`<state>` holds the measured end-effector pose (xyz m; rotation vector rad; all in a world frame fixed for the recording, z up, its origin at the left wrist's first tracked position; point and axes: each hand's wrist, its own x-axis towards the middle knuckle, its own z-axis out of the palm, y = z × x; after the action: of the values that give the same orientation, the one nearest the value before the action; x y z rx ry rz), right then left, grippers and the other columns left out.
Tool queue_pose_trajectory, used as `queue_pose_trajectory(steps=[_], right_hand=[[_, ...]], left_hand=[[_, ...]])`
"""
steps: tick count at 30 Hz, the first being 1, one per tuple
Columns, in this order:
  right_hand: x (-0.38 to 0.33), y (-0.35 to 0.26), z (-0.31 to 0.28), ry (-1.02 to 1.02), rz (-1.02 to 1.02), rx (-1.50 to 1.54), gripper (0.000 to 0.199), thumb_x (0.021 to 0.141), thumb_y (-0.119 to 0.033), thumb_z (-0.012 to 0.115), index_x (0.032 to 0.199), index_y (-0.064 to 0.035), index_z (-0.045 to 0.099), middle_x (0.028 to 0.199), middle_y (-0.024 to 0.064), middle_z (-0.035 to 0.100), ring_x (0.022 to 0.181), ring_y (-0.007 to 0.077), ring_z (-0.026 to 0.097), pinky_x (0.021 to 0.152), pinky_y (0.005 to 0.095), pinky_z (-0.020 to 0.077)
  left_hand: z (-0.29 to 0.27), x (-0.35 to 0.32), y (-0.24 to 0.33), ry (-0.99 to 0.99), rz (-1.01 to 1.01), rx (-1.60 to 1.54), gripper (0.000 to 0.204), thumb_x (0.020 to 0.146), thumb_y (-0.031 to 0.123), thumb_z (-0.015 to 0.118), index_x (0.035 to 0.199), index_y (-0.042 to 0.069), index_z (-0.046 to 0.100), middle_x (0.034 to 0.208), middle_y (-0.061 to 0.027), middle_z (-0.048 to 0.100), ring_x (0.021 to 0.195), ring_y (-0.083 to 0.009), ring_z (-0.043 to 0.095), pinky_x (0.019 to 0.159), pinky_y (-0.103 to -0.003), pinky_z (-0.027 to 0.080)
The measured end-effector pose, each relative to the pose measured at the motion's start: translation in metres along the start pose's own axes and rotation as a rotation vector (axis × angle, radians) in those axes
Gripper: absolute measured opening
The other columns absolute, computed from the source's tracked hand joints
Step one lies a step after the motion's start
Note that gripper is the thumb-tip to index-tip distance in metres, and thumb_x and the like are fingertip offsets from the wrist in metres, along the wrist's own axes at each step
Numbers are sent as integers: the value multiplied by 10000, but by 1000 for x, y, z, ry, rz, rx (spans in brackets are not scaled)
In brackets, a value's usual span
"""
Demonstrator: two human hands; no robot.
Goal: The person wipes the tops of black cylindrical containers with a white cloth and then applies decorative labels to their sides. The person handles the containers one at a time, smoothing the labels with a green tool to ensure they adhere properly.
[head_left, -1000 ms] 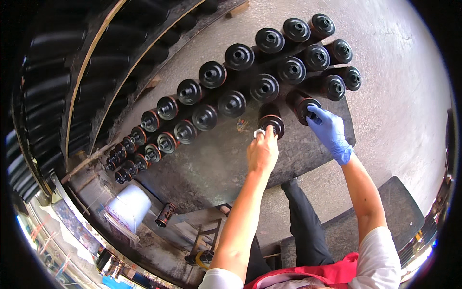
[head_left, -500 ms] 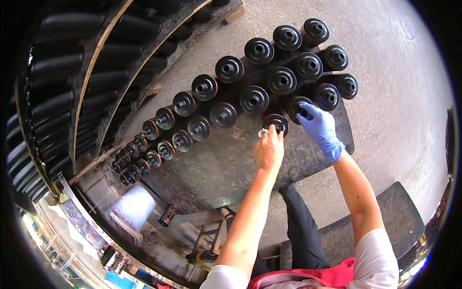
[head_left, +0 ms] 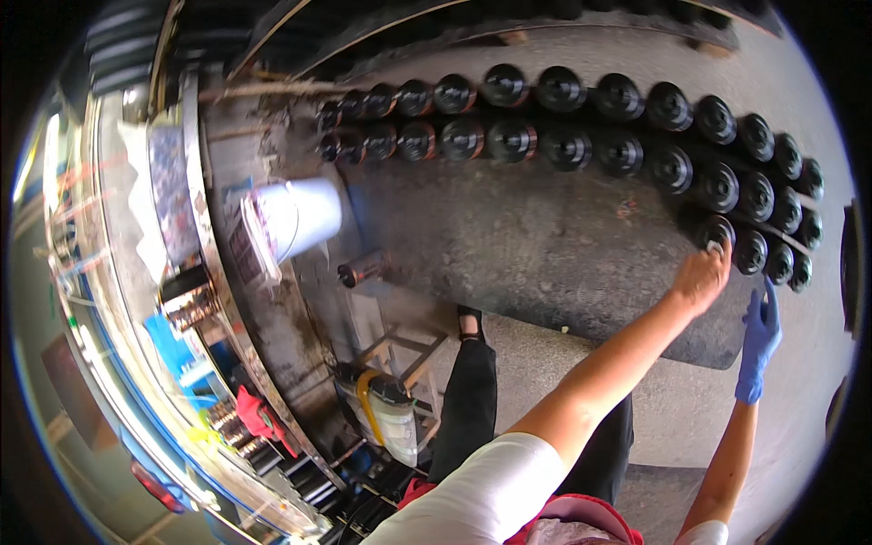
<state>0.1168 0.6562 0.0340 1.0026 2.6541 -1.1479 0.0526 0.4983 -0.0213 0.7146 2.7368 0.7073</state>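
Black cylinders with round rimmed tops and central necks stand in rows on a dark board [head_left: 509,236]. Bare and pinched closed, my left hand [head_left: 701,280] reaches the top of the front-row cylinder [head_left: 716,229] at its left end. A small white wad [head_left: 715,247], cloth or paper, shows between its fingers. In a blue glove, my right hand [head_left: 761,334] is held apart, fingers stretched out, with nothing visible in it. It is nearest to the front-row cylinders [head_left: 750,252] on the right, just beyond its fingertips.
At the left stands a white bucket [head_left: 307,216]. One cylinder [head_left: 365,269] lies on its side near the board's left end. A wooden stool [head_left: 413,356] stands near my legs. Racks of black cylinders [head_left: 127,64] rise at the far left.
The view has swung left, so the rows now sit farther right. My right hand has come off a cylinder top and drawn back. My left hand stays at its cylinder.
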Motion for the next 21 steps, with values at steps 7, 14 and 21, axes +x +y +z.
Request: queue_pose_trajectory(steps=[7,14,21], right_hand=[[-117,-108,84,-293,-181,90,252,894,-85,601,1136,-31,644,651,-28,532,539,37,448,470,216,369],[-307,-399,222,-978,-315,159,170,845,-24,634,1007,10,672,735,4,598,584,50,537,529,206,475],[-517,-725,278,-1327,-839,541,225,895,-27,582,1109,38,604,817,39,572,711,94,545,662,229,462]], left_hand=[[-141,-205,-107,64,-228,-413,351,892,163,543,1216,27,536,957,-169,621,861,-318,633,715,-408,513],[-375,-499,-237,571,-684,-199,312,846,188,662,1141,103,604,830,-140,661,713,-273,662,601,-345,520],[-551,-677,-296,1090,-1032,-326,290,852,61,648,1142,59,627,848,-79,673,679,-133,648,604,-253,524]])
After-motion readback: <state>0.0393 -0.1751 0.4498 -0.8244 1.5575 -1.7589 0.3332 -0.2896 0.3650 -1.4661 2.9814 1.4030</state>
